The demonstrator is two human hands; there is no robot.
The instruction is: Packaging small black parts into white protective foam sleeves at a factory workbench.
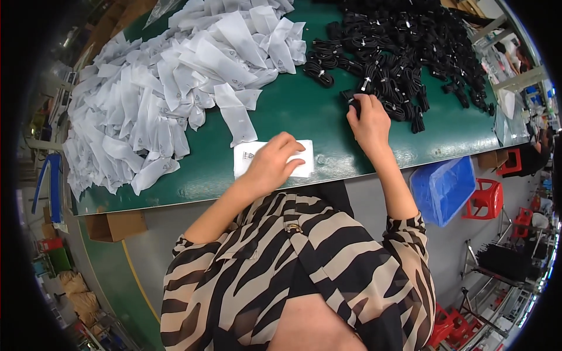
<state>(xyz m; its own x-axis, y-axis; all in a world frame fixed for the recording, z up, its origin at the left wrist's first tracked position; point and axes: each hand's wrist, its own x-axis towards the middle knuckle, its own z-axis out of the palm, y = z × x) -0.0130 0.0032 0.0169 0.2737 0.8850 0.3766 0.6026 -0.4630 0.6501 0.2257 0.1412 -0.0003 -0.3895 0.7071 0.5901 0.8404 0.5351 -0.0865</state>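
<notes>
Green surface [293, 114]: carries everything
White pouch heap [158, 93]: left, probably kept separate from cables
Black cable heap [398, 58]: right, seemingly within reach
White pouch stack [242, 165]: near edge, likely steadied flat
Left hand [272, 164]: thumb and fingers spread, resting on stack
Right hand [370, 126]: fingers pinched around black cable bundle [348, 96]

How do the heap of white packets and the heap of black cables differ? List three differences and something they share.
Colour: the packet heap is whitish; the cable heap is mostly black.
Shape: the packet heap holds long pouches; the cable heap holds bundled coils.
Place: the packet heap lies on the left, the cable heap on the right.
Shared: both are jumbled piles on the green table.
</notes>
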